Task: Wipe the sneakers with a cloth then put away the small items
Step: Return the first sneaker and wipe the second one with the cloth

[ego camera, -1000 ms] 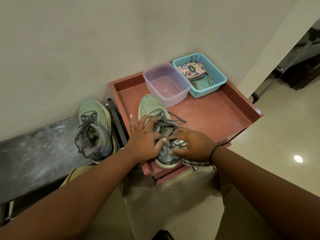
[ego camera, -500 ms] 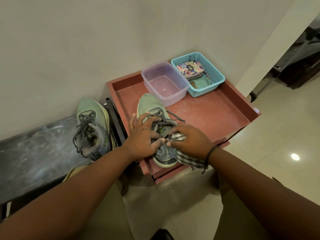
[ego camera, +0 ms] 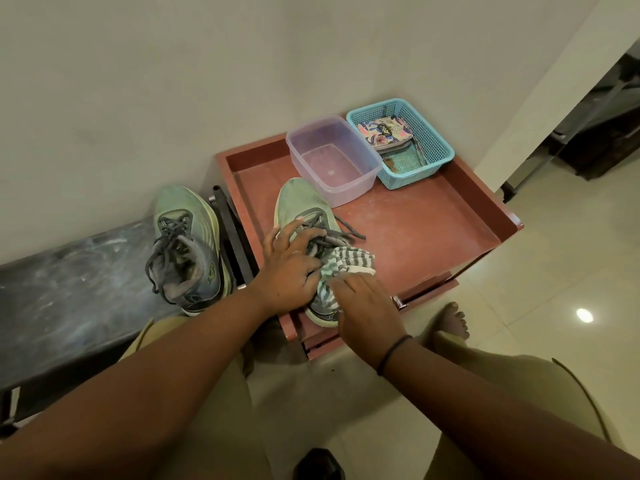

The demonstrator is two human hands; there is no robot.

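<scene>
**Head view: wiping the sneaker on the red tray**

Head camera is showing me mid-wipe on the first shoe. My left hand (ego camera: 289, 271) is pressing down on the laces and tongue of the sneaker (ego camera: 301, 216), fingers spread and lightly curled over it, pinning it so it is not sliding while I am rubbing. My right hand (ego camera: 367, 306) is gripping the striped cloth (ego camera: 346, 265) and working it against the heel and collar end; the cloth is bunching up between both hands. That sneaker is lying on the red tray table (ego camera: 433, 230), toe toward the wall, heel at the near edge.

The second sneaker (ego camera: 185, 244) is waiting on the dark bench (ego camera: 69, 282) just beside the tray, apart from both hands, looking untouched as far as I can judge.

At the back of the tray a clear plastic tub (ego camera: 363, 168) is sitting touching the sneaker's toe or nearly so, hard to tell. Beside it a blue basket (ego camera: 440, 143) is holding a floral pouch (ego camera: 384, 131) and some small bits I am not making out. The tub is crowding the toe, so wiping forward is looking tight.
</scene>
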